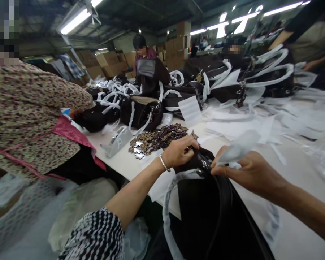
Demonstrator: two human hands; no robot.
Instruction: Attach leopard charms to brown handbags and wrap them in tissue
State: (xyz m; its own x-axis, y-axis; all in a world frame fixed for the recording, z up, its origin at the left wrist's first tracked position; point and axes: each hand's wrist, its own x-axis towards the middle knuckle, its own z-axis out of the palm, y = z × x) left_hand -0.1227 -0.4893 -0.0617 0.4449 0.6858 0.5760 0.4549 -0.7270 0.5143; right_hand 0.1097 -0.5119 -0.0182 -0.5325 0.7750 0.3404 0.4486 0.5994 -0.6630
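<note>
- Your left hand (180, 151) is closed on the top edge of the dark bag (200, 216) in the lower centre of the frame; its curled fingers hide what lies beneath them.
- Your right hand (245, 168), just beside it, pinches a pale wrapping (234, 150) at the bag's metal fittings (205, 164); the wrapping covers some fingers, and you cannot tell whether they grip a fitting too.
- The bag is cut off by the bottom edge, its black panels too dark for detail; a white-wrapped handle (166, 213) curves down its left side.
- On the counter (127, 168), left of centre, an ornament pile (165, 136) lies near a grey dispenser (117, 141), its pieces overlapping.
- At the left edge, a pixelated patch hides the head of a person (29, 101).
</note>
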